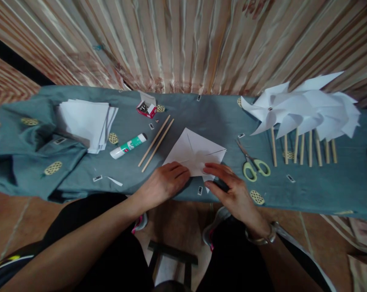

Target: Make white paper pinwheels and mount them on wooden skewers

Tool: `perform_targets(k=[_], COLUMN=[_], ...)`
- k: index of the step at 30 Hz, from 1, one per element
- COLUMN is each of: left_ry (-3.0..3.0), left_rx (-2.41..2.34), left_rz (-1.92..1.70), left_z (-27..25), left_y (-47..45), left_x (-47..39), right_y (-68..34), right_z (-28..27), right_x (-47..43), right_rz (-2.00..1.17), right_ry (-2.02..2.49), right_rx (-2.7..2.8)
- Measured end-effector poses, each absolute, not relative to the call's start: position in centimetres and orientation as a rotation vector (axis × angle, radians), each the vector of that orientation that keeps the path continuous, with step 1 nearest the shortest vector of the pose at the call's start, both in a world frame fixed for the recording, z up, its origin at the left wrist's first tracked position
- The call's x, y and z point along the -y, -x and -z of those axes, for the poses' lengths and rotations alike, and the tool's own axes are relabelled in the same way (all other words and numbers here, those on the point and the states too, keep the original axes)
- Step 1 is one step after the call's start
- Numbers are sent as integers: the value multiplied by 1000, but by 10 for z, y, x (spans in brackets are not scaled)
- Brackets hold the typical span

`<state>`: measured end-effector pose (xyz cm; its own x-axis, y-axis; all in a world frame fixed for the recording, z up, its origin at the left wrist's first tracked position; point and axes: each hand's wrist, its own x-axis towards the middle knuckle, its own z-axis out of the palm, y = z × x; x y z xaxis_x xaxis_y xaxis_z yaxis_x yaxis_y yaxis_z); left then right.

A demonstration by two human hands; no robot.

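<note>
A white square paper sheet [193,149], cut and partly folded toward its centre, lies on the blue-grey cloth-covered table [201,113]. My left hand [165,181] rests on the sheet's near left edge, fingers pressing it flat. My right hand [228,186] touches the near corner, with the fingertips pinching a folded flap by the centre. Two thin wooden sticks [155,142] lie just left of the sheet. Green-handled scissors [254,163] lie to its right.
A glue stick [127,146] and a stack of white paper [85,121] lie at the left. A small red box of pins [147,108] sits at the back. Several finished white pinwheels on sticks [305,117] lie at the right. A striped curtain hangs behind.
</note>
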<state>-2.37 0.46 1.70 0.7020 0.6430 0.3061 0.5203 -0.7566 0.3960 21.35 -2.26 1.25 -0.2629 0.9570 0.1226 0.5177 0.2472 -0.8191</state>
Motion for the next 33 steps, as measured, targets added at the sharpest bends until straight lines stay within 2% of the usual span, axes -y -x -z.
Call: perform_targets(k=[7, 14, 22, 33], left_ry=[-2664, -2642, -2610, -2574], left_rx=[-920, -960, -916, -911], left_rz=[-623, -690, -602, -660], left_z=[-14, -19, -13, -15], left_y=[21, 20, 25, 24], left_x=[-5, -3, -3, -4], right_y=[-199, -189, -182, -182], right_z=[-13, -12, -9, -6], right_x=[14, 6, 2, 7], right_rz=[-906, -751, -591, -518], right_ry=[1349, 1441, 1486, 1496], right_rx=[1779, 1801, 1884, 1899])
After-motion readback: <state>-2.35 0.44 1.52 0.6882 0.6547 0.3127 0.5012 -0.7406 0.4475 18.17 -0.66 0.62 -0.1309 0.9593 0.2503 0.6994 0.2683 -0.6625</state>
